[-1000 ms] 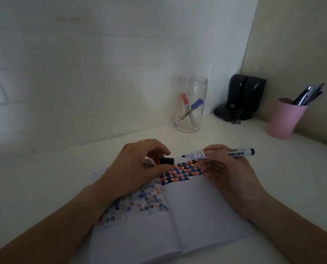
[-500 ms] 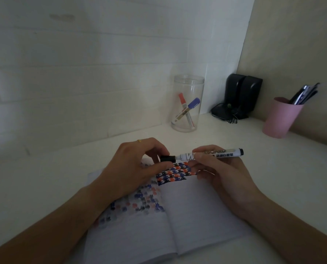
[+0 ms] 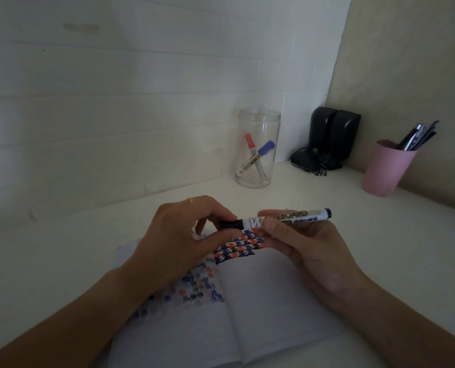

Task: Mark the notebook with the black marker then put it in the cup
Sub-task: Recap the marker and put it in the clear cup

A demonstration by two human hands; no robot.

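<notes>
Now the black marker [image 3: 279, 219] lies level above the notebook [image 3: 274, 301], its long axis running nine to three; right hand [image 3: 308, 251] grips the barrel, left hand [image 3: 183, 243] pinches the cap end. The clear cup [image 3: 258, 147] stands at twelve, nearer the right hand.

head cam | looks forward-down | close over desk [image 3: 380, 248]

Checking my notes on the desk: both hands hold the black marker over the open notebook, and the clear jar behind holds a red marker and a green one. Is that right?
Not quite: the head view shows the second marker in the clear jar has a blue cap, not green, beside the red one. The rest stands: the left hand and right hand both hold the black marker over the open notebook.
</notes>
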